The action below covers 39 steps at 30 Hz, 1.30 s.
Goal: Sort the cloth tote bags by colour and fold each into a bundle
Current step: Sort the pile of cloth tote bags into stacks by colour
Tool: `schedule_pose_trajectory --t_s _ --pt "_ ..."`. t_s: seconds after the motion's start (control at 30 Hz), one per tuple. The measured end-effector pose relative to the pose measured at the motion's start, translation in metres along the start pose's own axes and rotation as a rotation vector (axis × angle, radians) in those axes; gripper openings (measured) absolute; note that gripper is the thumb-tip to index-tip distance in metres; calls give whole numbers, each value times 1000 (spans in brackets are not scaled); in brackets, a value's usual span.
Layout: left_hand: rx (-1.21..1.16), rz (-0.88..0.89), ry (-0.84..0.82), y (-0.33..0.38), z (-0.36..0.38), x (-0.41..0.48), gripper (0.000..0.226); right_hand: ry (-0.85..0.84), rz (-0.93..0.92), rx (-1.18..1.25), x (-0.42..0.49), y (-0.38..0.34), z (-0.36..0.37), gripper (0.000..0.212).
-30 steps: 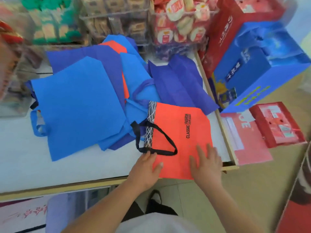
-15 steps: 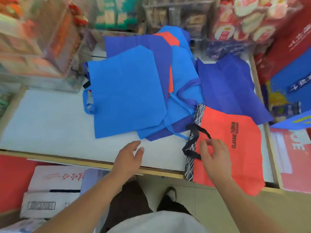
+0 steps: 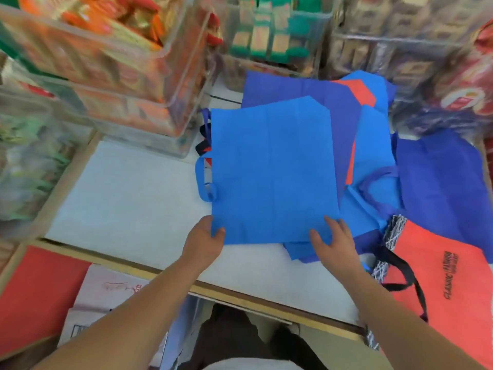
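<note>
A light blue tote bag (image 3: pixel 272 169) lies flat and topmost in the middle of the counter (image 3: pixel 128 204), its handle toward the left edge; the left hand (image 3: pixel 205 241) pinches its near left corner, thumb on top, fingers tucked beneath; the right hand (image 3: pixel 334 244) rests open, fingers spread, on its near right corner; dark blue tote bags (image 3: pixel 440 182) lie beneath it and toward the right edge; an orange tote bag (image 3: pixel 453 284) overhangs the counter's near right corner

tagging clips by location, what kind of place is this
Likely a small shop counter: clear bins of what look like packaged snacks are stacked at the back, and a white counter holds a pile of cloth tote bags.
</note>
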<state>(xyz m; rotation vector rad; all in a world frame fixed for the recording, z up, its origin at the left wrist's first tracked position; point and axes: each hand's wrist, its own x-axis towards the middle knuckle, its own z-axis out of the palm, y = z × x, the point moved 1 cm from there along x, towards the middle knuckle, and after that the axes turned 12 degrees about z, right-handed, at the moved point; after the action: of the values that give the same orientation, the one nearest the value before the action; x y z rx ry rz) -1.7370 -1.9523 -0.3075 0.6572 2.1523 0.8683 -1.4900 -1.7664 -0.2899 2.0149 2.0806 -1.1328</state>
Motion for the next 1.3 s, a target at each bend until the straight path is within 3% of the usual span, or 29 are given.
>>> schedule_pose_trajectory --t_s 0.1,0.2,0.3,0.47,0.6,0.7,0.83,0.97,1.1,1.3 --pt "-137 -29 -10 3 2 13 40 40 14 -26 20 -6 -9 70" --pt "-137 -92 36 3 4 26 29 67 47 -15 33 -25 -15 66" --pt "-117 -35 59 10 4 26 21 119 37 27 37 -43 -17 62" --pt "76 124 75 12 -26 1 27 46 43 152 16 -53 -14 67" --pt "313 64 37 -8 -80 -8 23 -47 16 161 -16 -49 4 63" --pt "528 4 145 -17 -142 1 9 -103 -125 -22 -34 -65 28 51" --pt "804 95 417 -29 -191 8 50 -211 -362 -220 -59 -100 66 42" --pt "600 157 203 -42 -139 -17 52 -304 -467 -487 -58 -119 102 51" --pt "518 121 -6 -61 -84 -50 55 -444 -374 -668 -59 -116 135 74" --pt "614 70 -41 -81 -38 -90 59 -523 -462 -704 -111 -125 177 62"
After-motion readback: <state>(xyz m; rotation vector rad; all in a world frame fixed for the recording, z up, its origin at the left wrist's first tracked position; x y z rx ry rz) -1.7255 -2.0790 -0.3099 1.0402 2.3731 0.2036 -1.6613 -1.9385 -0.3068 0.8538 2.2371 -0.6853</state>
